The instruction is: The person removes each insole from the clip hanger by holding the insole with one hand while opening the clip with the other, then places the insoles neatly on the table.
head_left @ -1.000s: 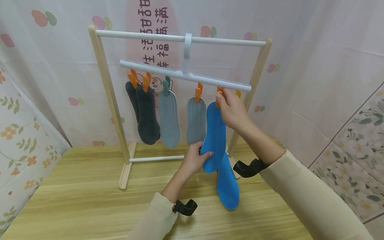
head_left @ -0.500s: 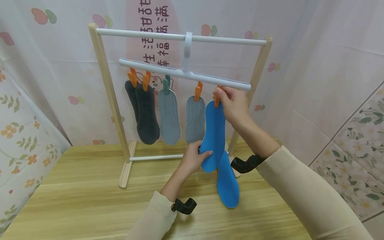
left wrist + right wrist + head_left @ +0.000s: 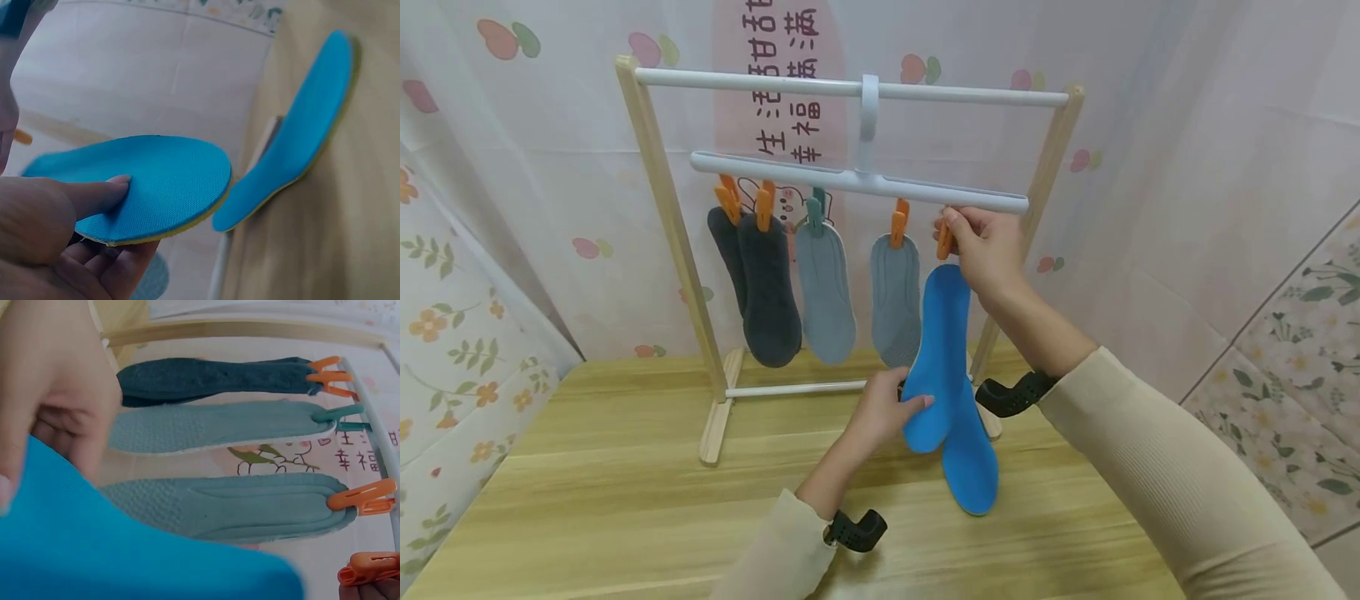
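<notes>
My left hand [image 3: 878,410] grips the lower end of a blue insole [image 3: 949,333], thumb on its blue face and fingers underneath, as the left wrist view shows. The insole has a yellow edge and stands upright, its top just below an orange clothespin [image 3: 943,242]. That clothespin hangs from the white hanger [image 3: 790,171], and my right hand [image 3: 992,254] pinches it. In the right wrist view, a gap shows between the clothespin [image 3: 372,565] and the insole's end. A second blue insole [image 3: 972,467] lies on the table behind the held one.
Two light grey insoles [image 3: 825,300] and dark grey insoles [image 3: 769,292] hang by clothespins along the hanger. A rack with wooden posts [image 3: 658,192] and white rods carries it on the wooden table [image 3: 587,500]. Patterned curtains stand behind and beside.
The held blue insole has dropped slightly away from the orange clothespin, which earlier overlapped its top end. The right hand stays at the clothespin; the left hand has lowered a little.
</notes>
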A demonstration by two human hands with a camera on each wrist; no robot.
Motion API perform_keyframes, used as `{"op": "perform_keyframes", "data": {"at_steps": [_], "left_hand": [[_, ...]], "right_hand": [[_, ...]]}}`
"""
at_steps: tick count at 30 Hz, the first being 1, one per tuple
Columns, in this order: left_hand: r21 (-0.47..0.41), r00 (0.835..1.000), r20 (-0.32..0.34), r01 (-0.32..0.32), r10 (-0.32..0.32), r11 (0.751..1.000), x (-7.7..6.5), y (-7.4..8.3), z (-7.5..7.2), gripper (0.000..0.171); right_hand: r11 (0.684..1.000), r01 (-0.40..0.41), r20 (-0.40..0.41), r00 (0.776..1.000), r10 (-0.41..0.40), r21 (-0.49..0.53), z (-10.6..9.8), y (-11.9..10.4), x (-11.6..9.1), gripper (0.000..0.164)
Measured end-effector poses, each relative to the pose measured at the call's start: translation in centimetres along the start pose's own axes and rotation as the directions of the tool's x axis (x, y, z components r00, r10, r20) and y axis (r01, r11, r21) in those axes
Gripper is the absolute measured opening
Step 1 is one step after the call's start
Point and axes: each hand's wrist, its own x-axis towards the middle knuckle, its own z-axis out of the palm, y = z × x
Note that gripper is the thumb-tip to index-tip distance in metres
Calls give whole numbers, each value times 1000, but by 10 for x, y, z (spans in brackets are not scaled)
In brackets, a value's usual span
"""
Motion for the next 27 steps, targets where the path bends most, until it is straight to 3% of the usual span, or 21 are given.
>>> {"op": "perform_keyframes", "data": {"at_steps": [6,13,17,22,27], "left_hand": [[28,999,41,23,-24,999,-21,-2,13,17],[-62,988,130,93,-84,994,-43,-7,23,17],[-142,977,155,168,-146,976,-46,-14,23,20],[-249,961,179,251,-210,935,-45,-24,24,23],[-279,951,183,295,-251,914,-43,-31,26,24]], "right_hand": [[999,-33,10,999,33,-8,0,-1,-1,36],[1000,-12,6,1000,12,10,-2,-3,-1,36],[1000,11,-2,1000,-11,10,-1,-2,-1,36],[999,27,2,1000,-27,-17,1,-1,-3,37],[999,33,6,999,-33,-20,0,2,-4,37]]}}
